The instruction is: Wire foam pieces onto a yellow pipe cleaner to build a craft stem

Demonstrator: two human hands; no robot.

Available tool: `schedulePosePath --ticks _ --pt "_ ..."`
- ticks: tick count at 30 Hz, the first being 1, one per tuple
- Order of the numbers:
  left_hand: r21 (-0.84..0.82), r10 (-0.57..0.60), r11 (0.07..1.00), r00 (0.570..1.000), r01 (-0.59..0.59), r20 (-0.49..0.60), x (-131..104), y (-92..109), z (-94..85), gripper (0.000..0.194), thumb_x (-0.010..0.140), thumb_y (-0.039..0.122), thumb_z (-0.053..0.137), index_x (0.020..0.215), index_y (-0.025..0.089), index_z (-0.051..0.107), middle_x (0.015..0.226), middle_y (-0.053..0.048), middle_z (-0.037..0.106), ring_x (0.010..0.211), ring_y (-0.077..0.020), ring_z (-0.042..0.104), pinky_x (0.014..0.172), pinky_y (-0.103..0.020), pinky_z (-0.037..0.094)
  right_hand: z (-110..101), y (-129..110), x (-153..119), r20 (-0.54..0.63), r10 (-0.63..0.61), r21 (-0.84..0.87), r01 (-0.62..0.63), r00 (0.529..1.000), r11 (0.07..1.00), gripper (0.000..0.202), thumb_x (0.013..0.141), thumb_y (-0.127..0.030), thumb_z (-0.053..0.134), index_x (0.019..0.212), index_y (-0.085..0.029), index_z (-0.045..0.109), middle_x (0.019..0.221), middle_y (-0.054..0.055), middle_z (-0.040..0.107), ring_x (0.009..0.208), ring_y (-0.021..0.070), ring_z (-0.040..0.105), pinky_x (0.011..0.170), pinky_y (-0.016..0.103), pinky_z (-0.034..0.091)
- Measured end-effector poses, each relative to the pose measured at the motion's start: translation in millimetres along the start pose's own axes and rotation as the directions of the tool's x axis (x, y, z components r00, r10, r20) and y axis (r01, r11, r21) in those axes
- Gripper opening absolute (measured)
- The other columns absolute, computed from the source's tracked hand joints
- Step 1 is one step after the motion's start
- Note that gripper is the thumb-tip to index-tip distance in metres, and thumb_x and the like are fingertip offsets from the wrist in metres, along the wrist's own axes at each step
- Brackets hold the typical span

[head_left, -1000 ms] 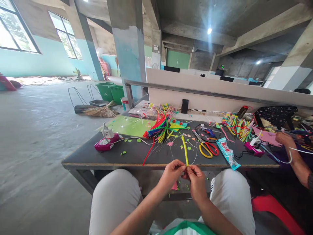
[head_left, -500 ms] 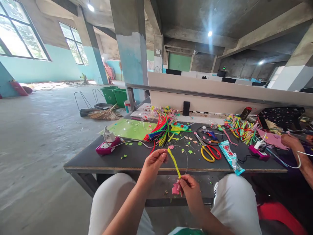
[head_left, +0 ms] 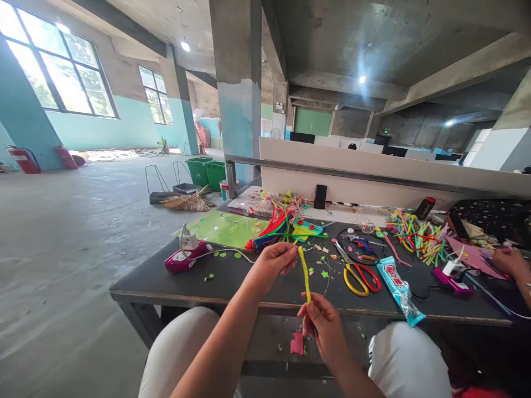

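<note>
A yellow fuzzy stem point(head_left: 306, 273) stretches between my two hands, running from upper left to lower right above the table's front edge. My left hand point(head_left: 277, 262) pinches its upper end with thumb and finger. Its lower end is gripped in the fingers of my right hand point(head_left: 321, 318). A thin wire point(head_left: 328, 276) curves beside the stem; where it ends is too fine to tell. Scissors point(head_left: 355, 273) with yellow and red handles lie right of my hands. Behind my left hand is a bundle of colourful stems point(head_left: 274, 229).
A blue wrapper point(head_left: 400, 290) hangs slightly over the table edge. Magenta power strips point(head_left: 182, 260) sit at left and right, with cords. A phone point(head_left: 320, 197) leans at the back. Another person's hand point(head_left: 511, 261) is at the far right, by pink sheet material point(head_left: 475, 258).
The camera view has shifted, so the scene sits lower and further right. The stem is still held at both ends and now looks closer to upright.
</note>
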State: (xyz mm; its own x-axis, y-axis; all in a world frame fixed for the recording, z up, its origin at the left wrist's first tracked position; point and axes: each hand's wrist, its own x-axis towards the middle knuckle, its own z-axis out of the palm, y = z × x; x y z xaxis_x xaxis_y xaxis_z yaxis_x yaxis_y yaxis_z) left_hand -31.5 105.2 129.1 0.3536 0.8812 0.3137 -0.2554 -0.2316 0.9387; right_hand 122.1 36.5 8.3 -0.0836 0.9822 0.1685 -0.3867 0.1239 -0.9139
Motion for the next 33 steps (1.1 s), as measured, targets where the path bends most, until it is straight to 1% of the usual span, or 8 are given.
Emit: schedulePosePath --ticks 5,9,13,16,22,27,30,33 --pt "0.025 -0.088 0.996 0.996 0.087 0.021 -4.5 -23.0 -2.3 0.031 0.079 0.041 0.062 0.083 0.011 0.063 0.062 0.001 0.052 0.044 -0.0026 0.035 0.041 -0.017 0.024 -10.1 17.1 -6.3 -0.052 0.065 -0.036 -0.067 0.997 0.997 0.030 0.082 -0.045 0.061 0.092 -0.017 0.065 0.061 -0.001 0.061 0.039 0.0053 0.046 0.037 0.017 0.030" --pt "0.021 -0.071 0.997 0.997 0.072 -0.031 -7.4 -23.9 -12.7 0.031 0.076 0.038 0.066 0.092 0.012 0.063 0.066 0.000 0.055 0.047 -0.0039 0.039 0.042 -0.017 0.029 -4.7 19.7 -9.1 -0.067 0.086 -0.061 -0.090 0.994 0.994 0.034 0.081 -0.048 0.061 0.089 -0.016 0.065 0.061 -0.001 0.062 0.039 0.0055 0.044 0.035 0.017 0.028" --pt "0.067 -0.050 0.996 0.995 0.056 -0.088 -8.9 -22.8 -19.7 0.030 0.073 0.038 0.068 0.087 0.012 0.065 0.066 0.001 0.056 0.045 -0.0038 0.039 0.042 -0.018 0.030 -0.9 24.3 -11.5 -0.074 0.103 -0.067 -0.108 0.992 0.992 0.036 0.080 -0.050 0.061 0.089 -0.016 0.065 0.060 0.000 0.062 0.039 0.0053 0.043 0.034 0.016 0.026" --pt "0.142 -0.026 0.989 0.991 0.046 -0.134 -8.0 -24.7 -20.5 0.031 0.072 0.039 0.068 0.089 0.013 0.066 0.067 0.001 0.057 0.043 -0.0037 0.037 0.041 -0.018 0.029 -0.7 27.7 -11.4 -0.089 0.115 -0.051 -0.120 0.989 0.991 0.037 0.078 -0.051 0.062 0.090 -0.016 0.065 0.060 -0.001 0.062 0.038 0.0052 0.042 0.035 0.017 0.027" --pt "0.382 0.101 0.924 0.975 -0.019 -0.196 -6.7 -30.2 -19.9 0.026 0.078 0.036 0.060 0.091 0.016 0.070 0.063 0.000 0.059 0.045 -0.0073 0.041 0.044 -0.020 0.030 -0.3 26.5 -12.4 -0.053 0.113 -0.014 -0.114 0.992 0.993 0.034 0.080 -0.049 0.062 0.090 -0.017 0.065 0.061 -0.001 0.061 0.039 0.0054 0.043 0.038 0.018 0.033" --pt "0.609 0.324 0.777 0.930 -0.159 -0.171 -7.2 -28.1 -16.9 0.018 0.079 0.028 0.058 0.084 0.020 0.073 0.071 -0.004 0.066 0.064 -0.0156 0.057 0.063 -0.025 0.043 -0.4 24.3 -14.4 -0.080 0.087 -0.050 -0.091 0.993 0.995 0.034 0.081 -0.049 0.060 0.089 -0.017 0.066 0.060 -0.001 0.061 0.039 0.0053 0.042 0.037 0.017 0.033" --pt "0.678 0.394 0.709 0.907 -0.195 -0.151 -7.1 -28.7 -15.4 0.016 0.079 0.024 0.057 0.083 0.021 0.073 0.074 -0.004 0.069 0.070 -0.0182 0.060 0.072 -0.027 0.044 -0.7 24.8 -14.7 -0.101 0.067 -0.096 -0.076 0.993 0.992 0.036 0.081 -0.051 0.060 0.091 -0.017 0.066 0.061 -0.001 0.061 0.038 0.0058 0.043 0.036 0.018 0.032" --pt "0.694 0.421 0.691 0.893 -0.203 -0.159 -6.5 -33.8 -15.7 0.017 0.079 0.024 0.056 0.083 0.023 0.073 0.079 -0.006 0.070 0.077 -0.0207 0.062 0.075 -0.029 0.044 0.1 24.6 -14.7 -0.141 0.050 -0.133 -0.069 0.989 0.989 0.038 0.079 -0.053 0.060 0.090 -0.017 0.066 0.062 -0.001 0.061 0.038 0.0062 0.044 0.036 0.018 0.033"
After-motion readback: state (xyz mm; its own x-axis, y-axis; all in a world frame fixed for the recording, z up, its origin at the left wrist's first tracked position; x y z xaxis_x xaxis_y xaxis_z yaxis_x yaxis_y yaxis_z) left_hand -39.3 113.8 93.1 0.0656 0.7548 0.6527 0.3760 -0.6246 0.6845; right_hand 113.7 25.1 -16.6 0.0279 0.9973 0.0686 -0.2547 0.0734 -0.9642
